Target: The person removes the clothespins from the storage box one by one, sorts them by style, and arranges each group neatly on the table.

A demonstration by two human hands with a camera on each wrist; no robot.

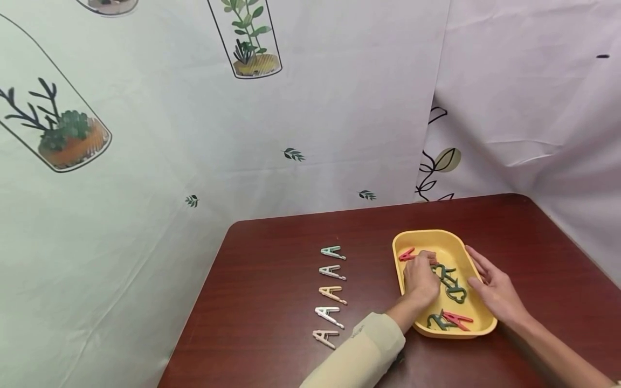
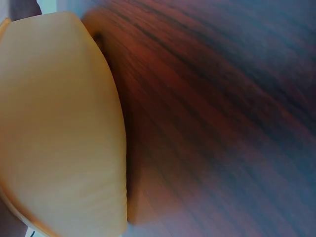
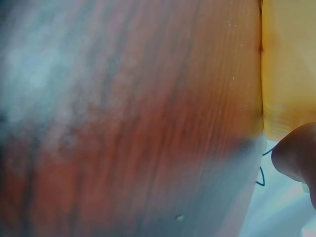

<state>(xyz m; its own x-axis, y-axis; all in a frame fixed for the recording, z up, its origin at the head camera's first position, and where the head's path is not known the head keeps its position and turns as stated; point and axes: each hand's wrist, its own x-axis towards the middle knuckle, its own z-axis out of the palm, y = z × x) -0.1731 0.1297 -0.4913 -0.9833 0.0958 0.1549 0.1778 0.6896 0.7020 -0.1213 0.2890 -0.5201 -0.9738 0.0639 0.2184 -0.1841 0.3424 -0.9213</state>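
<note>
Well, from my remote seat I see the left hand (image 1: 421, 283) reaching down into the yellow tray (image 1: 446, 248), fingers curled; something red shows by their tips, but I can't tell whether they pinch it. At the tray's three o'clock I have the right hand (image 1: 499, 296) gripping its rim, thumb over the edge, fingers along the outside. Taking the tray as my dial, one red clip (image 1: 406, 255) lies inside at ten, dark green clips (image 1: 456, 294) sit around the centre, and at six a pinkish-red clip (image 1: 456, 319) touches another green clip (image 1: 436, 321). Farther out at nine, spaced apart down the dark red table (image 1: 252, 280), I count a mint clip (image 1: 337, 255), greyish clip (image 1: 333, 275), yellow clip (image 1: 333, 297), white clip (image 1: 330, 319) and pale pink clip (image 1: 324, 341). Past twelve hangs a plant-printed cloth (image 1: 339, 108).
</note>
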